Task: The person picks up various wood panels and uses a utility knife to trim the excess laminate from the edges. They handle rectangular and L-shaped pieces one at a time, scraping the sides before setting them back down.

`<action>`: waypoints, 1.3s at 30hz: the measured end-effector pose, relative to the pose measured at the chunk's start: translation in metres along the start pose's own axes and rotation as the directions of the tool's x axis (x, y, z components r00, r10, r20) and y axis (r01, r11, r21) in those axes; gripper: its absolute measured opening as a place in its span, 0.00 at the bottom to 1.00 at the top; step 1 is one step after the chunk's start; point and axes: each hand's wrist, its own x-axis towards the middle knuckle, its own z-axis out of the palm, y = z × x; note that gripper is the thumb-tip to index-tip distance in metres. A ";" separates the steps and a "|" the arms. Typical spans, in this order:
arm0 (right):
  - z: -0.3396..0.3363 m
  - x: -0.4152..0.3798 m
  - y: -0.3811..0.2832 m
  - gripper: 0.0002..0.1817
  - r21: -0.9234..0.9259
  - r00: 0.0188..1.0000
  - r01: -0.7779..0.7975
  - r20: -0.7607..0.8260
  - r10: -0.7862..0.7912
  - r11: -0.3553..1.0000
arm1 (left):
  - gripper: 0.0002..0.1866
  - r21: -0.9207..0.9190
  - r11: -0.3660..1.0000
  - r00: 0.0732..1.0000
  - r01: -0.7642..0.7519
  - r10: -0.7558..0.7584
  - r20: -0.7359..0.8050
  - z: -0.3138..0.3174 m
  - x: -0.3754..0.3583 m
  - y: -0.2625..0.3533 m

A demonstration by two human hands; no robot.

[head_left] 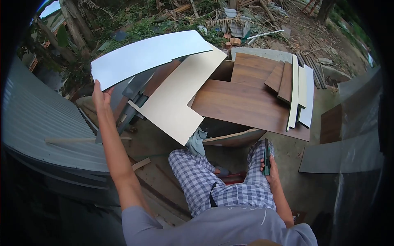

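Observation:
My left hand [101,95] grips the near left corner of a long white board [150,55], its arm stretched out to the left. The board's right part lies over a cream L-shaped panel [180,98]. In my right hand [271,170], low beside my right thigh, is a slim dark green and black object [267,158], upright with its fingers wrapped round it; I cannot tell its kind. A brown wood-grain panel [242,102] lies to the right of the cream panel. A grey-blue cloth [197,141] hangs at the cream panel's near corner.
Narrow cream and brown strips [292,94] lie on the wood-grain panel's right side. Corrugated metal sheeting [49,123] stands at the left. A grey panel [322,158] leans at the right. Wood pieces [141,164] lie on the floor; debris and plants are behind.

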 end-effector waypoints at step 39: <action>0.414 -0.038 -0.294 0.27 -0.371 0.424 0.896 0.879 -0.221 0.242 | 0.23 0.235 0.920 0.777 -0.312 0.105 0.621 0.139 -0.270 0.064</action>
